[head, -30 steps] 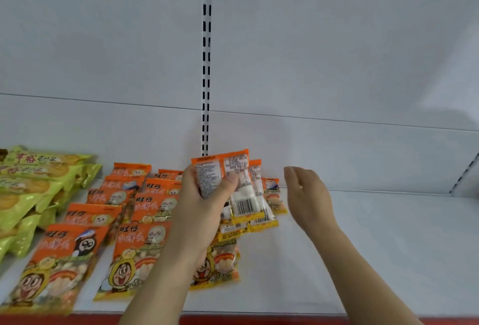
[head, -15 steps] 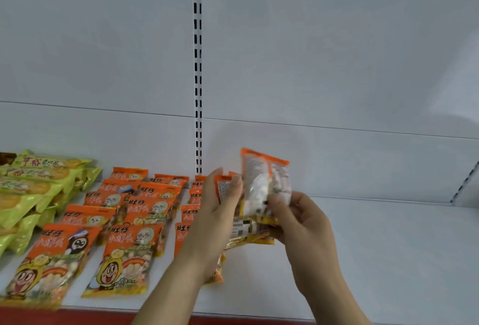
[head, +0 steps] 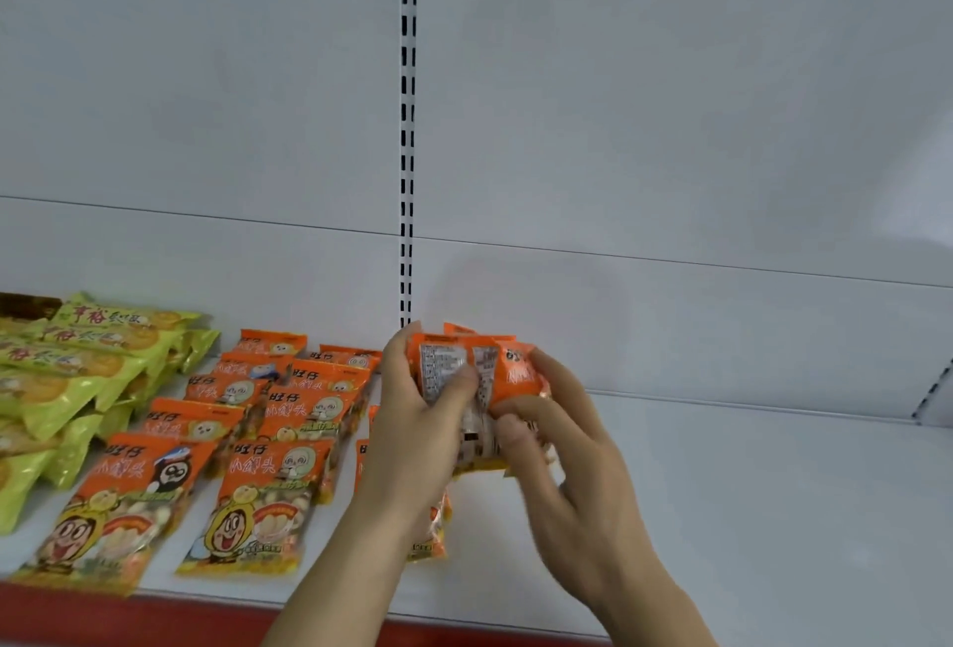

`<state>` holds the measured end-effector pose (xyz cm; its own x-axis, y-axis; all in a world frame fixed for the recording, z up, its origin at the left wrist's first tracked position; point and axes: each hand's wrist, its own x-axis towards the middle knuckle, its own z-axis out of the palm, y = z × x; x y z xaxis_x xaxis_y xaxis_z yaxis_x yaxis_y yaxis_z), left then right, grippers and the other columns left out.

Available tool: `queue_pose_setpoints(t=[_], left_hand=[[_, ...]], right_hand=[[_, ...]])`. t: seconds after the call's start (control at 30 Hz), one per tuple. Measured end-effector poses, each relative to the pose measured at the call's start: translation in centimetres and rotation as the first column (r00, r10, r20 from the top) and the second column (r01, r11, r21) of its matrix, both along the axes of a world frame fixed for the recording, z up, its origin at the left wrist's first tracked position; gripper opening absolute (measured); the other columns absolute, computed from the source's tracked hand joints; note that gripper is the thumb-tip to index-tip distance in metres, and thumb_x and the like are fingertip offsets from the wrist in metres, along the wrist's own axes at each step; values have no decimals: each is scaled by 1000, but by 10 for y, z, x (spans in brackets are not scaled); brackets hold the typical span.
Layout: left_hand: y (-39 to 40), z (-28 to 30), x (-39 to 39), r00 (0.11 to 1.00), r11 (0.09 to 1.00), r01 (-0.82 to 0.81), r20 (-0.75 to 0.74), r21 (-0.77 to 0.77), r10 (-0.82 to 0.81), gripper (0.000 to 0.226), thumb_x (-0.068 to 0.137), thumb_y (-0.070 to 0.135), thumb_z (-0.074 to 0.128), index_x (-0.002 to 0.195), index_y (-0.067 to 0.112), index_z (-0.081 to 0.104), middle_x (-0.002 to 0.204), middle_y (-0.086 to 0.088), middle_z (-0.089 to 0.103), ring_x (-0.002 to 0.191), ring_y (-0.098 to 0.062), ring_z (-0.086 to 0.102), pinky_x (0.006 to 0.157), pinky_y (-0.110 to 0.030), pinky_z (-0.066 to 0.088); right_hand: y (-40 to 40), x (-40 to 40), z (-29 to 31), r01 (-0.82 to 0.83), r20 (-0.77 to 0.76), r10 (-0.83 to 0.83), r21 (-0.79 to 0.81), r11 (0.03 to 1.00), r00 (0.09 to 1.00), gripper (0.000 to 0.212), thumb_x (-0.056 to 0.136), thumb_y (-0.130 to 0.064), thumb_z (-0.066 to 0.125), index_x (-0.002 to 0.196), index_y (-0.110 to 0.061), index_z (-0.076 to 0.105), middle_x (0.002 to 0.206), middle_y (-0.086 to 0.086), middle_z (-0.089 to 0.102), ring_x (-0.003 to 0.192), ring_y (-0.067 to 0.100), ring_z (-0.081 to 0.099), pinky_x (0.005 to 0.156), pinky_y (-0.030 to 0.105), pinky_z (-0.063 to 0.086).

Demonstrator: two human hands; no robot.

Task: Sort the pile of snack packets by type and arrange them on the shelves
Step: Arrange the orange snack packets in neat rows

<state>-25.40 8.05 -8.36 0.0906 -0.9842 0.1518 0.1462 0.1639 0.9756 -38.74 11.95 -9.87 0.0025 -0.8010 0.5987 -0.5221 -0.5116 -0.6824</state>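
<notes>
Since half a second ago the right hand (head: 562, 445) has turned the lifted orange packet (head: 521, 373) face-forward and brought it against the bunch of orange packets (head: 454, 378) in the left hand (head: 417, 419), at centre frame above the shelf (head: 748, 491). It looks like gathering one type before placing. Both hands' fingers (head: 521, 411) are curled around packets; sorted rows of orange packets (head: 247, 466) lie at lower left.

Orange and lime-green against plain white.
Glossy orange snack packets (head: 268, 491) carry cartoon faces, yellow bases and white lettering; crinkly lime-green foil packets (head: 77, 373) bear red script; the matte white metal shelf (head: 748, 517) has a red front edge (head: 129, 618) and black-slotted upright (head: 407, 130).
</notes>
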Motion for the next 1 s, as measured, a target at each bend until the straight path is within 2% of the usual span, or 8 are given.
queue_pose_setpoints(t=[0.13,0.23,0.37,0.5,0.6,0.73,0.87,1.0], left_hand=[[-1,0,-1,1000,1000,16,4,18,-16,43,96,35,67,136,37,52,115,11,73,102,-11,74,89,-42,63],[-1,-1,-2,999,998,45,-12,32,-45,39,96,31,68,132,36,55,112,11,74,98,-10,75,76,-30,64],[0,-3,2,999,1000,24,35,2,-24,50,93,30,72,137,40,52,117,12,72,106,-12,73,82,-32,63],[-4,1,21,998,998,-64,-17,18,65,52,94,17,72,136,38,50,106,9,76,96,-15,76,86,-47,61],[-9,6,40,983,992,-117,-139,52,123,53,93,11,71,138,30,50,107,0,76,89,-21,78,74,-47,63],[-8,3,44,982,993,-113,-148,47,119,41,93,11,71,127,30,57,107,-1,77,91,-24,78,75,-48,63],[-6,-3,44,987,995,-85,-131,46,90,38,94,12,71,125,30,58,105,2,78,92,-24,78,82,-55,62],[-6,-6,45,991,996,-80,-108,33,83,35,94,12,70,123,28,58,104,3,78,93,-22,78,84,-56,62]], right_hand=[[0,-6,1,85,194,-86,17,996,977,37,92,-18,70,120,-37,56,136,-20,54,120,0,57,86,20,55],[1,-7,7,-33,360,-37,186,982,932,49,88,-23,75,125,-43,50,112,-18,65,97,-3,66,72,15,55],[0,-8,4,21,253,-74,206,978,965,47,92,-31,68,132,-50,51,108,-18,68,93,2,68,73,15,54],[-18,-34,3,273,213,-301,150,950,930,39,98,-28,61,131,-47,54,118,-11,60,88,-4,62,70,11,47],[-38,-46,2,355,61,-385,280,892,921,44,100,-30,58,141,-40,47,118,-4,55,84,-1,57,66,12,41],[-57,-25,-12,346,-213,-286,352,869,934,47,99,-33,55,144,-31,42,111,-3,45,91,14,51,75,23,38],[-74,-15,-38,544,-643,-243,321,775,726,54,98,-53,40,146,-27,31,131,5,47,125,28,41,98,40,39],[-80,-16,-46,558,-731,-134,375,740,669,71,98,-63,22,157,-25,10,147,6,38,137,27,30,110,48,31]])
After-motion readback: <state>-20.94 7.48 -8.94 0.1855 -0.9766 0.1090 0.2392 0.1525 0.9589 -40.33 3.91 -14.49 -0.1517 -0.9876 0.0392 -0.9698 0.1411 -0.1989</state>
